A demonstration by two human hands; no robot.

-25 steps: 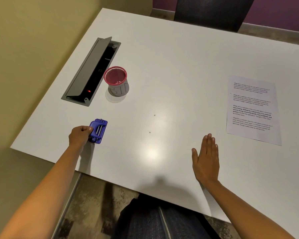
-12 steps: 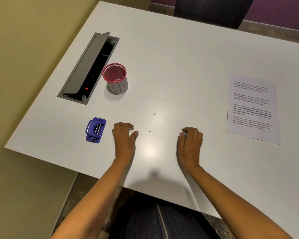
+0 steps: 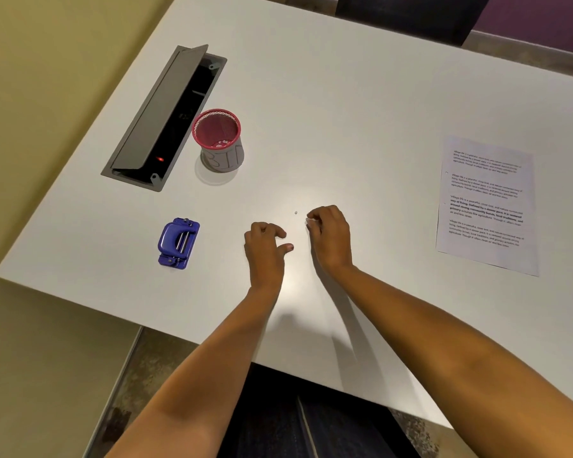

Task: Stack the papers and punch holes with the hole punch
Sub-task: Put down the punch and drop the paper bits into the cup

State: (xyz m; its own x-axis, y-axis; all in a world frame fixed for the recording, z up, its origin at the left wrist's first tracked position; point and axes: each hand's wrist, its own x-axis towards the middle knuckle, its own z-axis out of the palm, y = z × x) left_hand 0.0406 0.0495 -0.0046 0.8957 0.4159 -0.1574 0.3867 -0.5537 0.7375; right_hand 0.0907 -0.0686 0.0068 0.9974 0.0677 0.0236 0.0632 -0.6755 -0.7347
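Observation:
The blue hole punch [image 3: 178,242] lies on the white table [image 3: 344,94] near its left front edge, with nothing touching it. The printed papers [image 3: 487,206] lie in a neat stack at the right. My left hand [image 3: 265,247] rests mid-table with fingers curled and thumb stretched out to the right. My right hand [image 3: 329,236] is close beside it, fingers bent and tips drawn together on the tabletop. A tiny white paper dot [image 3: 295,212] lies just beyond the two hands. Neither hand holds anything that I can see.
A red mesh cup [image 3: 217,140] marked BIN, with paper bits inside, stands behind the punch. Left of it, a grey cable hatch [image 3: 159,120] is sunk in the table with its lid raised. A dark chair [image 3: 411,14] stands at the far side.
My left hand let go of the hole punch and moved right to mid-table. My right hand went from flat to curled and moved left and forward toward the paper dot.

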